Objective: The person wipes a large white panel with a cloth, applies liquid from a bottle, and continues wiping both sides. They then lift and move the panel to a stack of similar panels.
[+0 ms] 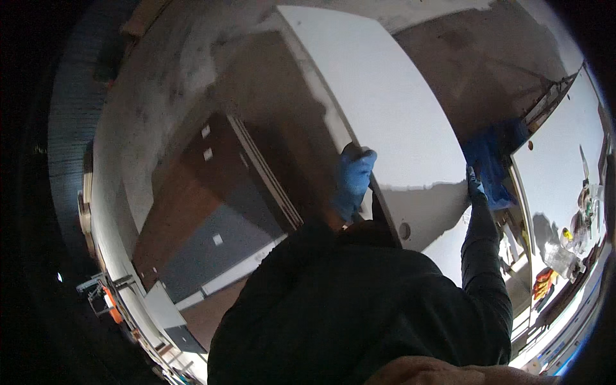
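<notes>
A long white panel [391, 96] stretches ahead of me, with a round hole [404, 231] close to its near end. My left hand [357, 178], in a blue glove, is closed around the panel's left edge. On the opposite edge, my right hand [475, 184] grips the panel from the side; its glove is visible, but most of its fingers are hidden. A shadow falls across the panel's near part. My dark sleeves and body cover the lower middle of the view.
Flat brown and grey boards [218, 237] lie to my left. At the right stands a white-topped table [558, 147] with clear plastic packaging [563, 260] and orange gloves [544, 282] near it. Blue sheeting [491, 167] hangs between the panel and table. Concrete floor [173, 83] extends ahead.
</notes>
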Demonstrator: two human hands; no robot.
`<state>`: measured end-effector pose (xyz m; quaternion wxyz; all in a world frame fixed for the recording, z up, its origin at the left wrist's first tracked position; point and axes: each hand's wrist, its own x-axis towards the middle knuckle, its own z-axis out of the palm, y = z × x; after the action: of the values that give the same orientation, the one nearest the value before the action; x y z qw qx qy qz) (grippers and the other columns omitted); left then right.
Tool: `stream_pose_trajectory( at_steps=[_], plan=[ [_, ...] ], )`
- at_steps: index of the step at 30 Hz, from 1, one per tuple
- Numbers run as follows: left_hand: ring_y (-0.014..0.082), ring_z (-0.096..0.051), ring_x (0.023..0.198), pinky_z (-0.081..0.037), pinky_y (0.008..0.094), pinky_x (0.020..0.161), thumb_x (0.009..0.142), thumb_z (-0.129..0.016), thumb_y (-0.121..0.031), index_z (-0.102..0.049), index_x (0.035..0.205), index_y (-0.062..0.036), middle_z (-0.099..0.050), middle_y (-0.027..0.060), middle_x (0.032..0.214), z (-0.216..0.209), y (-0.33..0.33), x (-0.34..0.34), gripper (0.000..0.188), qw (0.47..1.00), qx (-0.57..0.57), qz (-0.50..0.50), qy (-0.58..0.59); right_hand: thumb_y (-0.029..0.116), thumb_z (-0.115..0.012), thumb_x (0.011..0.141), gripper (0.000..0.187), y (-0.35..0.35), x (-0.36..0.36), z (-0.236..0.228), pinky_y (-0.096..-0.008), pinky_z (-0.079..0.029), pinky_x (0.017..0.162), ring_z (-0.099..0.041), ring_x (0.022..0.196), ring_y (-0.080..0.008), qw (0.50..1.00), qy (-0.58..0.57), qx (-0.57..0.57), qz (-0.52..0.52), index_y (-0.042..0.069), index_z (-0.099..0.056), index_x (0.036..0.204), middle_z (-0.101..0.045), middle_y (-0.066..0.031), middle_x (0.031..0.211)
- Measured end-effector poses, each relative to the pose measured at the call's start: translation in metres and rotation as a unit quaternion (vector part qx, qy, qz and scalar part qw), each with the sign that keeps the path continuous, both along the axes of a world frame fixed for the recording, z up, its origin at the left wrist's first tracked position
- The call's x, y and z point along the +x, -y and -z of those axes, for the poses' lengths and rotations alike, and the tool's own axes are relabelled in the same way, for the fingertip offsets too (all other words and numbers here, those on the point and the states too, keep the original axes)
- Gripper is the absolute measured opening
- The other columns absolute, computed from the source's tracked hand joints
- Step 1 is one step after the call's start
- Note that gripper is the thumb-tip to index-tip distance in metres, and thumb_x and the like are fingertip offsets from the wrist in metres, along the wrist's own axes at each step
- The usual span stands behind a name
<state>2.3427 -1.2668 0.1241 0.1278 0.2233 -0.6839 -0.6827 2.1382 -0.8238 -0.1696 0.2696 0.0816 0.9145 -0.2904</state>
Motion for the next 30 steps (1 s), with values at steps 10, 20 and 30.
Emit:
stream_pose_trajectory(
  at_steps=[10,20,30],
  plan=[
    [0.0182,-0.058,0.073,-0.047,0.0383,0.069,0.093,-0.069,-0.022,-0.070,0.086,-0.0018,-0.066,0.0052,0.077,0.012,0.252,-0.176,0.021,0.970,-0.153,0.013,0.187,0.087,-0.037,0.089,0.103,0.249,-0.154,0.008,-0.0493,-0.039,0.114,-0.048,0.141,-0.0413,0.984,0.136,0.105,0.054,0.001,-0.058,0.142,-0.053,-0.0289,0.147],
    [0.0205,-0.066,0.075,-0.053,0.0397,0.067,0.090,-0.069,-0.027,-0.068,0.089,-0.0006,-0.065,0.0068,0.075,0.079,0.602,-0.308,0.026,0.972,0.043,-0.080,0.217,0.072,-0.041,0.100,0.088,0.555,-0.319,0.075,-0.0459,-0.040,0.114,-0.048,0.140,-0.0343,0.999,0.018,-0.050,-0.009,0.003,-0.047,0.153,-0.049,-0.0198,0.155],
    [0.0222,-0.065,0.068,-0.052,0.0372,0.061,0.090,-0.073,-0.028,-0.068,0.091,-0.0012,-0.067,0.0098,0.076,0.095,0.895,-0.347,0.027,0.958,0.080,-0.251,0.117,0.075,-0.041,0.099,0.085,0.950,-0.520,0.103,-0.0534,-0.049,0.096,-0.059,0.119,-0.0361,0.974,0.146,0.053,-0.163,0.017,-0.038,0.161,-0.057,-0.0124,0.147]
  ],
)
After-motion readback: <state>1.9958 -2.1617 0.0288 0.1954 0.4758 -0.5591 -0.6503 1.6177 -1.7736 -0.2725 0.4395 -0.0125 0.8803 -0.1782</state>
